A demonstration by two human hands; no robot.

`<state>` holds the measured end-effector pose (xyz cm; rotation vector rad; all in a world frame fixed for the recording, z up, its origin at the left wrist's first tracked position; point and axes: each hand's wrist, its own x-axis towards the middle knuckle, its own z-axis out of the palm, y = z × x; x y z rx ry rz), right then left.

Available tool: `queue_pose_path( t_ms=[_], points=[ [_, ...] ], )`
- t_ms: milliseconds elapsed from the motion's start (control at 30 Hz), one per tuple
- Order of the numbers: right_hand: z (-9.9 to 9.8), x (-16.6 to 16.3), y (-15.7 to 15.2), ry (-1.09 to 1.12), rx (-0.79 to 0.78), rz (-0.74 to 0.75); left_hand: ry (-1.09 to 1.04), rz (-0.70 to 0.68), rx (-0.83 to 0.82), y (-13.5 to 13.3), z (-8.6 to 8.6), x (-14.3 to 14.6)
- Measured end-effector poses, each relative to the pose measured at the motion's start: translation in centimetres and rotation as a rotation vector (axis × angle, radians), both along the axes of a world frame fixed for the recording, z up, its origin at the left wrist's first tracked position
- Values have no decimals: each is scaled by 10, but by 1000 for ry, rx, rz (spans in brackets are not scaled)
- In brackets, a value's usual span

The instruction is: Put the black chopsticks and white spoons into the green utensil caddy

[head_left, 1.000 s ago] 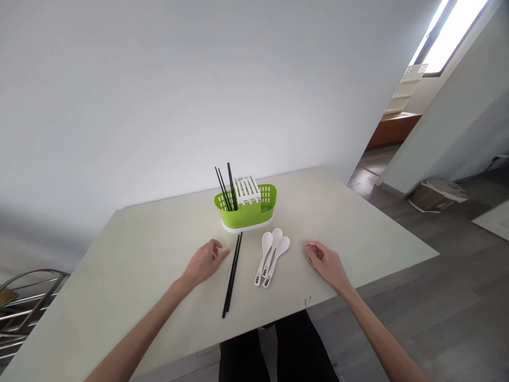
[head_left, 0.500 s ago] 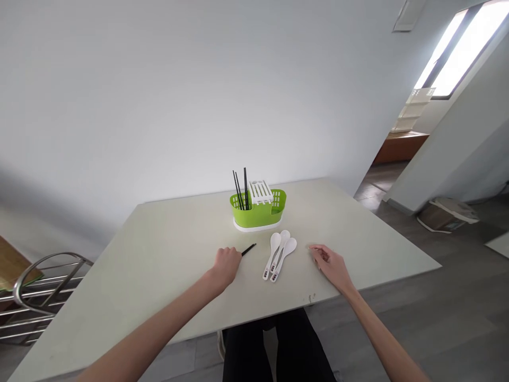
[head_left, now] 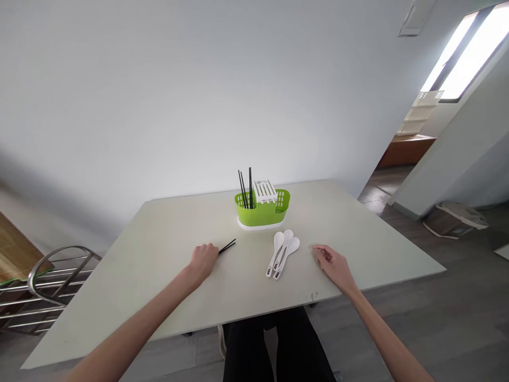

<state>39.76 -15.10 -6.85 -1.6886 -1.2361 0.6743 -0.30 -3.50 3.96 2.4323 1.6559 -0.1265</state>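
My left hand (head_left: 203, 259) is closed in a fist round a pair of black chopsticks (head_left: 227, 246), whose tips poke out towards the upper right, just above the pale table (head_left: 159, 276). My right hand (head_left: 333, 263) rests on the table with loosely curled, parted fingers and holds nothing. Between the hands lie three white spoons (head_left: 283, 251) side by side, bowls away from me. Behind them stands a green cutlery holder (head_left: 262, 208) with a white slotted insert and several black chopsticks upright in its left part.
A metal rack (head_left: 35, 297) stands to the left of the table. A white wall runs behind the table. To the right the grey floor leads to a doorway, with a low box-like object (head_left: 453, 218) by the wall. My dark-trousered legs show under the near table edge.
My left hand closed on the two chopsticks that lay on the table and drew them to the left, lifting them. The right hand stayed put. The camera tilted up a little.
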Motion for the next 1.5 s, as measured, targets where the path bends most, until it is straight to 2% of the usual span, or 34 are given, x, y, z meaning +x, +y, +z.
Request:
queue_pose_path(
  t_ms=[167, 300, 400, 500, 600, 667, 700, 800, 933, 1133, 1500],
  points=[
    [-2, 3, 0, 39, -13, 11, 89, 38, 56, 2, 9, -14],
    [7, -4, -4, 85, 22, -6, 25, 37, 75, -1, 28, -17],
    [26, -27, -12, 88, 65, 19, -331, 50, 17, -6, 50, -13],
    [53, -69, -17, 172, 47, 181, -792, 127, -204, -14, 65, 4],
    [76, -117, -17, 343, -15, 463, -1086, 164, -371, -23, 66, 28],
    [85, -143, -15, 515, -23, 653, -1194, 180, -400, -29, 60, 43],
    [87, -153, -14, 593, -24, 695, -1228, 190, -410, -32, 56, 48],
    [86, -170, -12, 707, -19, 656, -1276, 219, -443, -37, 45, 55],
    [79, -169, -12, 728, -44, 545, -1264, 295, -453, -38, 39, 52],
    [76, -158, -16, 705, -77, 514, -1263, 344, -374, -30, 44, 50],
    [74, -140, -16, 732, -90, 458, -1255, 306, -400, -23, 46, 68]
  ],
)
